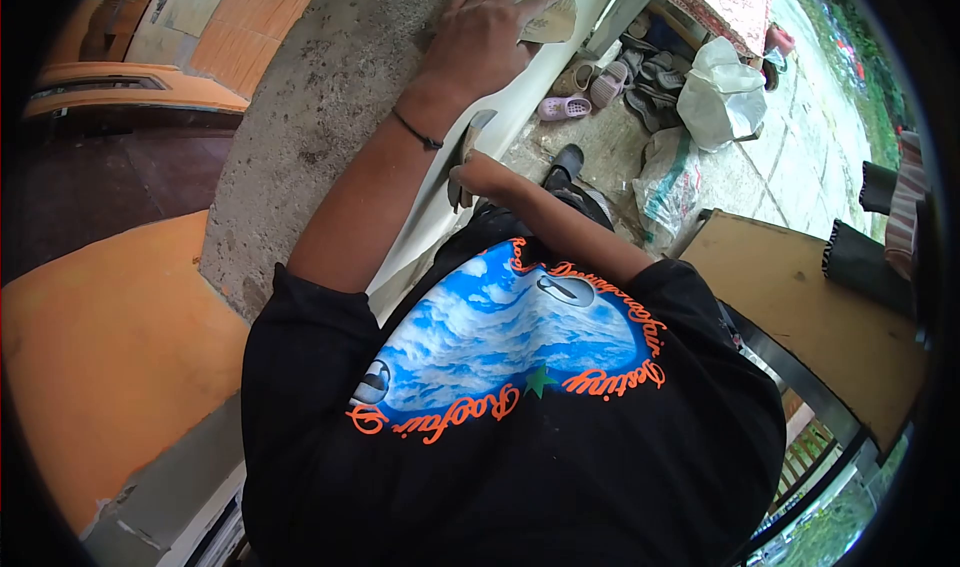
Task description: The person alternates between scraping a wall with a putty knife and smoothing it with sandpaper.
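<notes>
My left hand (488,29) lies palm down at the top of the view, fingers spread over a worn grey-brown sheet (552,9) that looks like sandpaper. The sheet rests along the inner edge of a white-painted ledge (535,79), beside rough grey concrete (300,127). Lower down, close to my body, my right hand (480,175) is closed around a folded grey-brown piece (466,149) of similar look. It is held against the white side of the ledge, and my fingers hide part of it. A dark cord circles my left wrist.
Several shoes and clogs (566,107) lie on the concrete floor beyond the ledge. A white plastic bag (722,92) and a woven sack (668,179) stand near them. On my right is a brown tabletop (800,297); on my left, an orange wall (110,337).
</notes>
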`<action>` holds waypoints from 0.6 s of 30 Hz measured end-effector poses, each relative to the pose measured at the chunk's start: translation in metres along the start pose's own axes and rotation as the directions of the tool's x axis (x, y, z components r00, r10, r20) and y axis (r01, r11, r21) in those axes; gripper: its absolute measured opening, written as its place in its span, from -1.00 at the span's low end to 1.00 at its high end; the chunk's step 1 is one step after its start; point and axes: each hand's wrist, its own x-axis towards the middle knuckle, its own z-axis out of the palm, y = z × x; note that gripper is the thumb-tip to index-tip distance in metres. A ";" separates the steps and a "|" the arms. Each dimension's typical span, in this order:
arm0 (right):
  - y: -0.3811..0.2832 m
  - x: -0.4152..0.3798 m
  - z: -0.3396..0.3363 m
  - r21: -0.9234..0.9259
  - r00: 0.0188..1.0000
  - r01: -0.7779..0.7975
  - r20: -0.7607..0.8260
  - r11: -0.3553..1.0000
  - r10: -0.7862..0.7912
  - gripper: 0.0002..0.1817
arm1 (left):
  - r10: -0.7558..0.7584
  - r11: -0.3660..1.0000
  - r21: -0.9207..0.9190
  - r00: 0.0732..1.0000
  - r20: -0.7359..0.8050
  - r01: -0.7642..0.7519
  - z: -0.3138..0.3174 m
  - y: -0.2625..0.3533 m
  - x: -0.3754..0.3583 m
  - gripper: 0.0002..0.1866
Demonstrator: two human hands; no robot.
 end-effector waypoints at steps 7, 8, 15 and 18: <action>0.043 0.013 -0.049 0.427 0.906 0.050 -0.401 0.903 0.140 -0.78 | 0.007 1.000 -0.001 1.000 0.006 -0.007 0.002 -0.005 -0.001 -0.47; 0.059 0.025 -0.078 0.495 0.900 0.100 -0.415 0.863 0.133 -0.76 | 0.003 1.000 0.003 1.000 -0.002 -0.003 0.002 -0.005 0.001 -0.47; 0.055 -0.011 -0.116 0.802 0.943 0.229 -0.324 0.552 0.080 -0.61 | -0.009 1.000 -0.013 1.000 -0.019 0.009 0.003 -0.006 0.000 -0.47; 0.056 -0.021 -0.123 0.834 0.972 0.228 -0.221 0.503 -0.075 -0.59 | -0.012 1.000 -0.028 1.000 -0.028 0.012 0.003 -0.007 -0.001 -0.51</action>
